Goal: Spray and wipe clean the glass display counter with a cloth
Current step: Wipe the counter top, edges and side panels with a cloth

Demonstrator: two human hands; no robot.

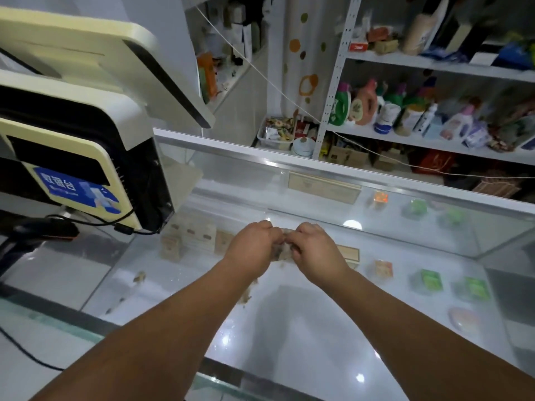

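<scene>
Brownish cloth was bunched between left hand and right hand, both gripping it over the glass counter centre; crumbs shedding could re-dirty the near glass.

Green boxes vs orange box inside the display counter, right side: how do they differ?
Colour: the green boxes are bright green, the orange box is orange with a pale face. Count: at least two green ones in the row, one orange. Position: the orange box lies nearer the hands, while the green boxes lie farther right. Shared: all small, under the glass top, blurred, labels unreadable.
</scene>
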